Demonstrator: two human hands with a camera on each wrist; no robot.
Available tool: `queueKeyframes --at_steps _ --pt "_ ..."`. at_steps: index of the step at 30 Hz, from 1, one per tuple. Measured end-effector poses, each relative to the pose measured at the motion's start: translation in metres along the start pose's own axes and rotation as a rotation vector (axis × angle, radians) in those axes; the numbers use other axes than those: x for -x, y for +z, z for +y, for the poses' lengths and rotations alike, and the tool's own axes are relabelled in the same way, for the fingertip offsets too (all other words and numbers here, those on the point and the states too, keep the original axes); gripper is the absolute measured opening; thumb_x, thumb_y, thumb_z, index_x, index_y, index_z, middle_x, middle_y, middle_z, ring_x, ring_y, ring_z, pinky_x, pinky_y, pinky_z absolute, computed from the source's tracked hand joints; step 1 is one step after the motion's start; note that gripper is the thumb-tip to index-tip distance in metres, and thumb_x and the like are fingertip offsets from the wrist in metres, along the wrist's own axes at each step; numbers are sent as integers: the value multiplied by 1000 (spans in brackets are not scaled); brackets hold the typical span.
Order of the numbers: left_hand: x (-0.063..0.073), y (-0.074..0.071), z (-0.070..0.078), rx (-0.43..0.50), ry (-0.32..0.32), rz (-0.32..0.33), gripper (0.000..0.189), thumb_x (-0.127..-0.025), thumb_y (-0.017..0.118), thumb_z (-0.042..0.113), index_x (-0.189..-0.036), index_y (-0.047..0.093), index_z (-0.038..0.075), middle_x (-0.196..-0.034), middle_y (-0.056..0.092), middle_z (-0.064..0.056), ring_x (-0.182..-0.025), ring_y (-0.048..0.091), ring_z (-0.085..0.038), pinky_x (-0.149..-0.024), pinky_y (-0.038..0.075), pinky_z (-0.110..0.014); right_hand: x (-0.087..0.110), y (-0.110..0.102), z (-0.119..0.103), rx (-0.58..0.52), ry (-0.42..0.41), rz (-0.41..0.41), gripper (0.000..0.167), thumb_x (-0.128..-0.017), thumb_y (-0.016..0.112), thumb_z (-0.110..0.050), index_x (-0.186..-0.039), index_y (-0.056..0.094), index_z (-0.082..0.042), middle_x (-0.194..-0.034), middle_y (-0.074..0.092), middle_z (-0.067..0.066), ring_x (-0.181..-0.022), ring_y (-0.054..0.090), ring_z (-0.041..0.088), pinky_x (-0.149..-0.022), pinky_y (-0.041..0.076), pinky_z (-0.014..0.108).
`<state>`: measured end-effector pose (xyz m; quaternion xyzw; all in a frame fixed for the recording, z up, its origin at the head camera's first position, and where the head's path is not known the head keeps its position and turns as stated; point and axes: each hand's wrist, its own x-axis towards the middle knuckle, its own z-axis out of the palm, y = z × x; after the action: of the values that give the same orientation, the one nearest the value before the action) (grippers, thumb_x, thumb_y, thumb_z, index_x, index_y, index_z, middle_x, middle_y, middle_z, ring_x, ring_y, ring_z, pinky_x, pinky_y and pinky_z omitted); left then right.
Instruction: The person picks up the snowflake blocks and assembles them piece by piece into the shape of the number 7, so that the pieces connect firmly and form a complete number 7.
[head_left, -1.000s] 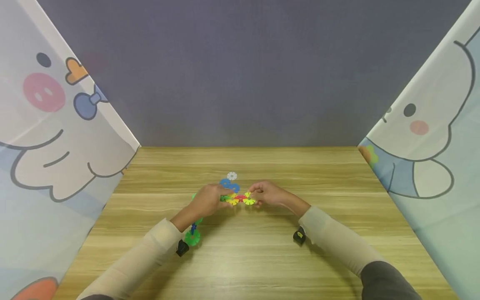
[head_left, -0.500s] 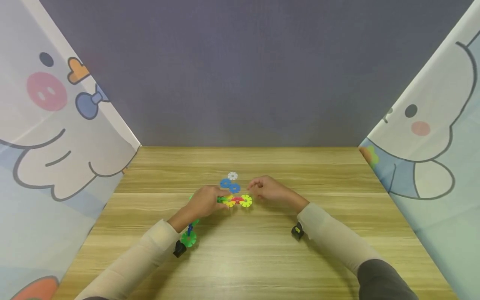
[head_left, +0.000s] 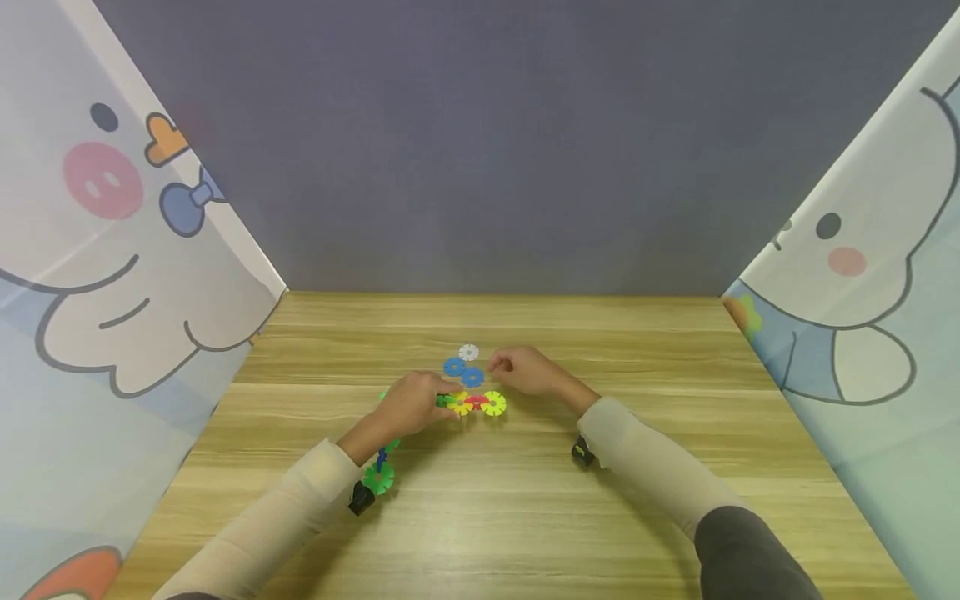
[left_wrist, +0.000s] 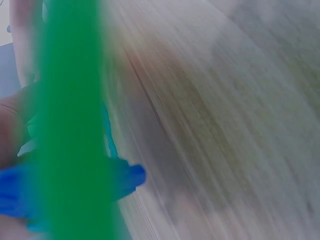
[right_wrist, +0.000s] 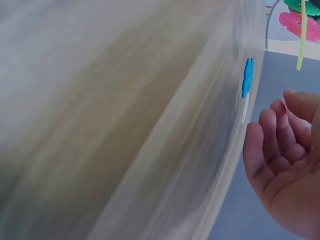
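Observation:
My left hand (head_left: 411, 404) grips a chain of joined plastic slotted discs. From its fingertips extend a yellow disc (head_left: 461, 404), a pink disc (head_left: 476, 402) and, at the end, a yellow-green disc (head_left: 493, 403). The chain's other side hangs below the hand, with a dark blue disc (head_left: 382, 457) and a green disc (head_left: 378, 478). A blurred green disc (left_wrist: 75, 120) fills much of the left wrist view. My right hand (head_left: 527, 371) hovers right of the loose discs, its fingers loosely curled around nothing; the right wrist view shows its bare palm (right_wrist: 295, 195).
Two loose blue discs (head_left: 472, 377) and one white disc (head_left: 468, 352) lie on the wooden table (head_left: 525, 517), just beyond the chain. A grey panel (head_left: 495, 150) stands at the back, with printed cartoon panels on both sides.
My right hand has let go of the yellow-green disc at the chain's end and moved up and left toward the loose blue discs. The left hand keeps its hold on the chain, shifting only slightly.

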<state>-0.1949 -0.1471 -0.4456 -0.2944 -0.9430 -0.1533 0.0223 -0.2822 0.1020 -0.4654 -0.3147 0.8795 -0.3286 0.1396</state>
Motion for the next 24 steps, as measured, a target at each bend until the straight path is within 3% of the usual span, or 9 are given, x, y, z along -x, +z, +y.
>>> queueKeyframes --at_steps 5,11,24 --pt "2 -1 0 8 -8 -4 47 -81 85 32 -123 75 14 -118 77 -6 -98 75 -24 -72 62 -29 -11 4 -4 38 -37 -1 21 -100 62 -15 -115 72 -5 -95 74 3 -82 64 12 -78 56 29" --pt "3 -1 -1 5 -9 -6 47 -80 85 33 -122 76 14 -116 77 -6 -89 75 -22 -59 53 -16 -22 8 -9 76 -25 -22 22 -95 67 -13 -116 71 -6 -90 71 1 -77 59 9 -74 53 25" --pt "3 -1 -1 5 -38 -19 46 -82 85 35 -123 75 17 -116 77 -7 -92 75 -24 -56 48 -14 -32 18 -8 128 11 -60 35 -91 73 -15 -124 68 -4 -81 68 -1 -70 60 10 -71 54 26"
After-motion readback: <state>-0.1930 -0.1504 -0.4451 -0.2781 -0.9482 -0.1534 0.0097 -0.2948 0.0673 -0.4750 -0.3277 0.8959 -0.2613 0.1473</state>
